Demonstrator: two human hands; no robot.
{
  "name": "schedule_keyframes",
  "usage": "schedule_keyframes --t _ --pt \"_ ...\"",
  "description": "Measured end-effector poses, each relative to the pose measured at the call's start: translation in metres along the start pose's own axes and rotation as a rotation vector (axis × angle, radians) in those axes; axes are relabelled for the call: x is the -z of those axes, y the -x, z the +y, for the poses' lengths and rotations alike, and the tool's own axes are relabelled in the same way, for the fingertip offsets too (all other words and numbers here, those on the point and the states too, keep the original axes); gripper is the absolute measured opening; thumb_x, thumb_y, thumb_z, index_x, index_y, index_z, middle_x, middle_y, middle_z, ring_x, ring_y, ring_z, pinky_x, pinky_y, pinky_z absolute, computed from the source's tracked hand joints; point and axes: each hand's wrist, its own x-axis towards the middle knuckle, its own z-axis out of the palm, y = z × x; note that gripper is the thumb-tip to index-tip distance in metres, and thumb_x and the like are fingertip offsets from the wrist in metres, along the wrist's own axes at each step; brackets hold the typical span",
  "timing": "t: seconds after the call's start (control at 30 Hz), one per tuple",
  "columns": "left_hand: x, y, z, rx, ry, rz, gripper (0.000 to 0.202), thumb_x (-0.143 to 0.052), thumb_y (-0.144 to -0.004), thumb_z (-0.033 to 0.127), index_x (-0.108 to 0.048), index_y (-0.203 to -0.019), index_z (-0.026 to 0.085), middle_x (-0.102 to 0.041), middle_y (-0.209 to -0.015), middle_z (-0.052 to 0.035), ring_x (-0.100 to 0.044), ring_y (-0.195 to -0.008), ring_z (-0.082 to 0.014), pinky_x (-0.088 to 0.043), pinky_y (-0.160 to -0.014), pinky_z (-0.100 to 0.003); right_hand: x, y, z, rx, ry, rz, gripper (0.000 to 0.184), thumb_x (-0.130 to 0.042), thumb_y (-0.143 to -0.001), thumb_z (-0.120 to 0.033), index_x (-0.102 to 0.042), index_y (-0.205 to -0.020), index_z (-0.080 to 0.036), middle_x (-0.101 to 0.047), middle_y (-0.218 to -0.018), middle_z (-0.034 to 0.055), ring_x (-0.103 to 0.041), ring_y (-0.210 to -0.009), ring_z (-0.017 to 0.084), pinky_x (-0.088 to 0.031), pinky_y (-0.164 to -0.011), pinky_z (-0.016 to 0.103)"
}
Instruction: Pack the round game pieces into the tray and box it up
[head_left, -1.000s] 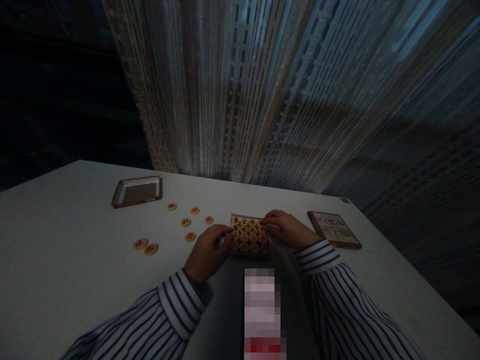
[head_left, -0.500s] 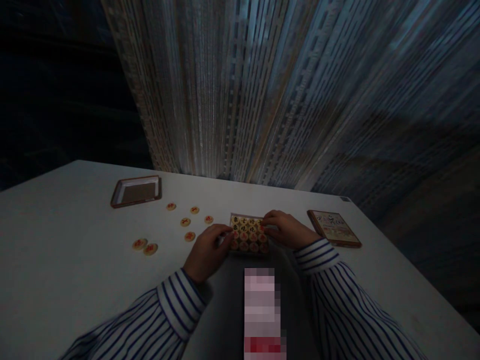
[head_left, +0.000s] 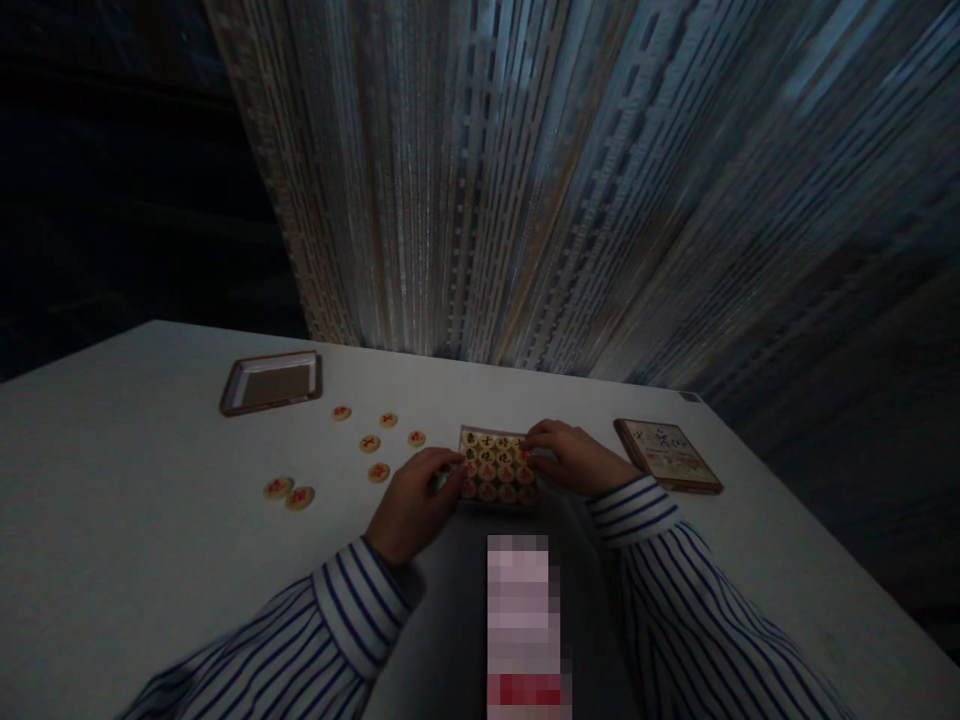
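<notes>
A clear tray of Chinese chess pieces [head_left: 498, 470] lies on the table in front of me, with round wooden discs in rows. Black characters mark the upper rows and red ones the lower rows. My left hand [head_left: 418, 500] grips the tray's left edge, fingers curled, thumb below the index finger. At the upper right corner, my right hand [head_left: 574, 458] has bent fingers on the rim and the end pieces, hiding part of them. Left of the tray lie several loose red-marked Chinese chess pieces [head_left: 379, 473], two of them [head_left: 299, 498] close together nearer me.
On the far left of the white table [head_left: 150, 450] sits a brown-rimmed open box part [head_left: 274, 385]. A lid with printed characters [head_left: 667, 455] lies to the right. Behind the table hangs a string curtain [head_left: 465, 200]. A pixelated patch [head_left: 523, 620] covers the bottom centre.
Hardly anything differs. Both hands stay at the tray in the same pose, and the loose pieces lie where they were.
</notes>
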Motion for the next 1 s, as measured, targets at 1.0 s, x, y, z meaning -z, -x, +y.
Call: schedule_keyframes --t 1.0 --pt "0.000 0.002 -0.003 0.042 -0.061 -0.035 0.024 -0.049 -0.082 0.031 -0.059 -0.097 0.015 -0.065 -0.091 -0.0081 -0.061 -0.083 -0.0187 -0.051 -0.071 -0.033 0.009 0.012 -0.003 -0.043 -0.015 0.183 0.032 -0.045 -0.083 -0.024 -0.059 -0.111 -0.015 -0.064 -0.102 0.0096 -0.059 -0.092 0.020 -0.044 -0.084 0.033"
